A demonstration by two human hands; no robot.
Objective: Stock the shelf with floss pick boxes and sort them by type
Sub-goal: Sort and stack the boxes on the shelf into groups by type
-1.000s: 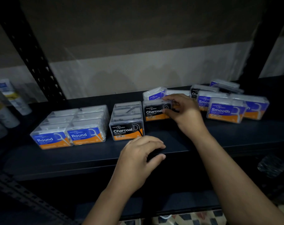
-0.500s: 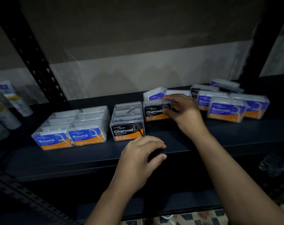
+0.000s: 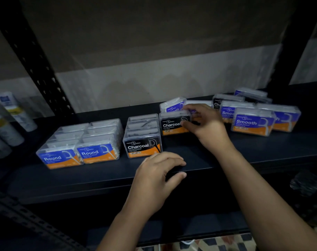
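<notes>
On the dark shelf (image 3: 103, 176) two rows of blue Round boxes (image 3: 80, 153) stand at the left. A row of black Charcoal boxes (image 3: 143, 142) stands beside them. My right hand (image 3: 206, 127) grips a single Charcoal box (image 3: 172, 125) by its right end, just right of that row. Behind it lies a tilted blue box (image 3: 172, 105). A loose cluster of Smooth boxes (image 3: 251, 123) and another Charcoal box (image 3: 221, 101) sits at the right. My left hand (image 3: 157, 176) hovers over the shelf's front edge with its fingers loosely curled and nothing in it.
Black perforated uprights (image 3: 36, 57) frame the shelf on the left and right. White tubes and bottles (image 3: 9, 120) stand on the neighbouring shelf at far left. A pale wall closes the back. A lower shelf and patterned floor show below.
Both hands and the boxes stay almost where they were. The view has shifted slightly.
</notes>
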